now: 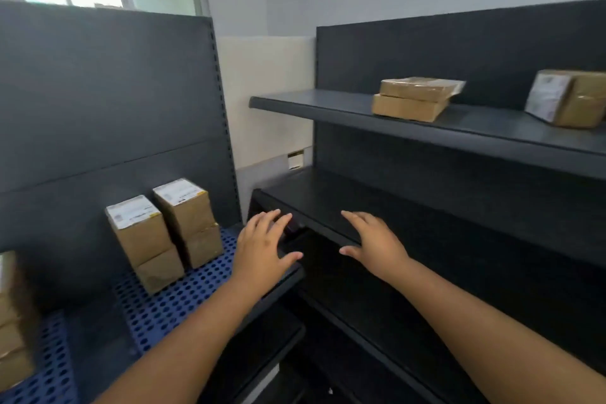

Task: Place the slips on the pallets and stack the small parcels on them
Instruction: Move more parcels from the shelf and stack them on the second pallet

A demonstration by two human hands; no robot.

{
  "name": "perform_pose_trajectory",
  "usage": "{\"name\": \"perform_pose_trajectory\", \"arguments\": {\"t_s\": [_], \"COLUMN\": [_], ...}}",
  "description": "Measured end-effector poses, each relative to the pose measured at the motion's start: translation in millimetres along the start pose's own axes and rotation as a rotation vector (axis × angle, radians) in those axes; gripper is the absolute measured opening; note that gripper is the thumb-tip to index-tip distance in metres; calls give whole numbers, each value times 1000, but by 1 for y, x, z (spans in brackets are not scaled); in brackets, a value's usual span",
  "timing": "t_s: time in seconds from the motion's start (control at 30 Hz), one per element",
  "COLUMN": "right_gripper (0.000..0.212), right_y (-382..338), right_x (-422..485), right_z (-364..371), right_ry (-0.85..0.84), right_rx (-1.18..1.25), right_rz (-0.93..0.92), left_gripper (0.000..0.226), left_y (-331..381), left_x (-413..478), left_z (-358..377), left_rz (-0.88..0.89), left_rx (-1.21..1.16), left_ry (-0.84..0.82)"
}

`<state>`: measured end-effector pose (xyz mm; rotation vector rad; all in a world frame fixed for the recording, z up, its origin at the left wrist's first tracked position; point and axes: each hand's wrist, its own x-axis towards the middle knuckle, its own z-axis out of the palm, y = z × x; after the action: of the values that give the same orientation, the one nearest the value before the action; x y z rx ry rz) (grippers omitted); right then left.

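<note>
- Here, the left hand [265, 246] and the right hand [370, 239] are both open, with fingers spread and palms down, above the front edge of the middle shelf [328, 203]. They hold nothing.
- Small parcels stand on the blue pallet [183, 302] at the left, in two stacks [144, 239], each two boxes high and just beside each other.
- The long axis of each stack is upright, and the white labels face up.
- More parcels wait on the upper shelf [328, 105]. A flat pair [413, 98] lies with its long side along the shelf, and a larger box [570, 97] has its label turned to the left.
- I judge the cardboard to be stiff and light, and the tape a little slippery. It seems best to hold two opposite side faces.
- I cannot see any slip.
</note>
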<state>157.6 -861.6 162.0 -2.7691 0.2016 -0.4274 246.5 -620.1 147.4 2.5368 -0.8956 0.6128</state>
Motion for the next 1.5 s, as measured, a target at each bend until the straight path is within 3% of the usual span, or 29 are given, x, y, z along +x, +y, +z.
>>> {"name": "perform_pose_trajectory", "arguments": {"t_s": [0.37,0.53,0.9,1.13,1.37,1.5], "right_gripper": [84,84,85,87,90,90], "right_y": [161,228,369,436,477,493], "right_x": [-190,-272,-416,-461,-466,-462], "right_z": [-124,-180,-260,-287,-297,-294], "right_ry": [87,133,151,116,61,67], "right_rx": [-132,-243,-396,-488,-601,-606], "right_rz": [456,563,760,819,806,788], "left_gripper": [87,92,98,102,107,86], "left_y": [219,332,539,645,709,720], "left_x": [2,-5,-41,-49,-40,-35], "left_z": [68,94,156,182,204,213], "left_rz": [328,403,422,443,366,302], "left_rx": [-275,-355,-512,-555,-550,-615], "left_ry": [-155,-230,-428,-535,-592,-543]}}
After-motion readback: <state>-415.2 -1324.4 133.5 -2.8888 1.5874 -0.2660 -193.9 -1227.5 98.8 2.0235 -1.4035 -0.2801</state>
